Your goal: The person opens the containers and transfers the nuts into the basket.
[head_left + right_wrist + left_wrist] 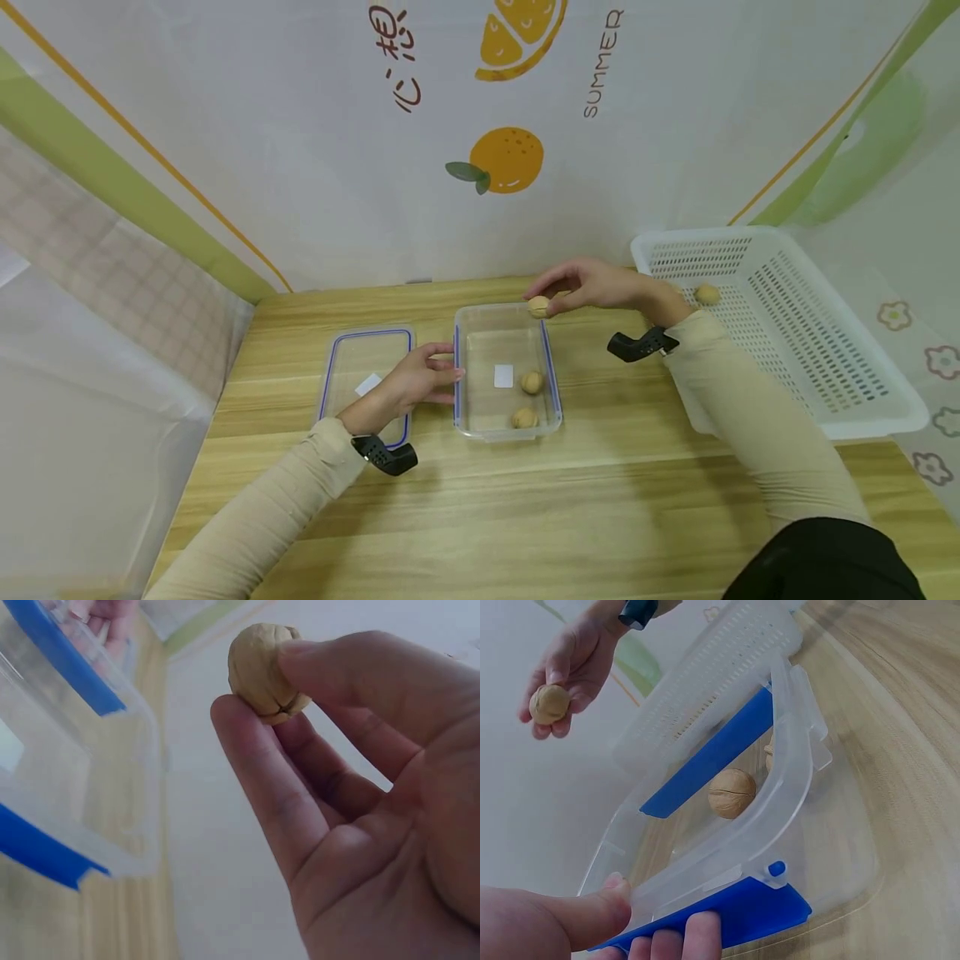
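1. One round, tan, hard-shelled walnut (538,307) is pinched between the thumb and fingertips of the right hand (588,284), raised near the far right corner of a clear, rectangular plastic box with blue side flaps (480,346). The ridged shell looks slippery; a loosened pinch could drop it.

2. Being so close to that corner, the walnut could strike the rim if released there and bounce onto the pale wooden table (480,517).

3. Two similar tan walnuts (532,382) lie loose inside, toward the near right. A hard landing could knock against them or set them rolling.

4. The left hand (420,377) grips the box's left side, thumb over the rim, fingers curled around the blue flap. Lifting or pulling there could tilt the light box and send its contents sliding.

5. A clear, blue-edged plastic lid (375,358) lies partly beneath the left forearm; a careless sweep could shove it.
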### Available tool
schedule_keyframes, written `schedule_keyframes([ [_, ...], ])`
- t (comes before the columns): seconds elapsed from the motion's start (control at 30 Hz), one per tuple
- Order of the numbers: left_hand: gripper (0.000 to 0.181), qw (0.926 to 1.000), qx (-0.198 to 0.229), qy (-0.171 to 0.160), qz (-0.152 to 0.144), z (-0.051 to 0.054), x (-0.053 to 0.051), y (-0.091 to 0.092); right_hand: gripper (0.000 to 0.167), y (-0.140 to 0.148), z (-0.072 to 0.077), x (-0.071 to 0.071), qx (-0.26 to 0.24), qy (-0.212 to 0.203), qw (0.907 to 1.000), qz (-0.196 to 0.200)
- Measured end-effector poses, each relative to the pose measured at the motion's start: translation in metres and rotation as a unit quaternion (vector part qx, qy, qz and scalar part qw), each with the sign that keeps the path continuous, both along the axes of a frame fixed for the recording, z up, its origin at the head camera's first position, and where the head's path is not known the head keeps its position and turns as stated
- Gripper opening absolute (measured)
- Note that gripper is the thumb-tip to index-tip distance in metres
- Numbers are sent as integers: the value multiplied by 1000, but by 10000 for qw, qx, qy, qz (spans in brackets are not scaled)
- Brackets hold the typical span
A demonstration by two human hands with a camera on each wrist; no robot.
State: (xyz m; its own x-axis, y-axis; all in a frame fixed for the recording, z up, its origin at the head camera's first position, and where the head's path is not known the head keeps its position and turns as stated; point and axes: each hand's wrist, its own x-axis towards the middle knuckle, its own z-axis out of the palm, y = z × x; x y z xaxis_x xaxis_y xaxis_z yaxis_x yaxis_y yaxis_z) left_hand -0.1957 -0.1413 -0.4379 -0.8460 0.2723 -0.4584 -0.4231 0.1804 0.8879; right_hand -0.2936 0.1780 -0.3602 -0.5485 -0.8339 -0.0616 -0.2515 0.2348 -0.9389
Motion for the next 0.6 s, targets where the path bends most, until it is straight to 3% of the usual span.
schedule_keyframes([
  [0.27, 59, 10000, -22, 4, -39, -1, 0, 0, 31, 49, 10, -3, -469, -131, 9973, -541],
  [0.43, 60, 10000, -9, 0, -3, -1, 0, 1, 33, 83, 9, -5, -479, 19, 9911, -1241],
  [0.6, 60, 10000, -9, 5, 17, -2, 0, 0, 37, 117, 4, -7, -869, -152, 9854, -1457],
])
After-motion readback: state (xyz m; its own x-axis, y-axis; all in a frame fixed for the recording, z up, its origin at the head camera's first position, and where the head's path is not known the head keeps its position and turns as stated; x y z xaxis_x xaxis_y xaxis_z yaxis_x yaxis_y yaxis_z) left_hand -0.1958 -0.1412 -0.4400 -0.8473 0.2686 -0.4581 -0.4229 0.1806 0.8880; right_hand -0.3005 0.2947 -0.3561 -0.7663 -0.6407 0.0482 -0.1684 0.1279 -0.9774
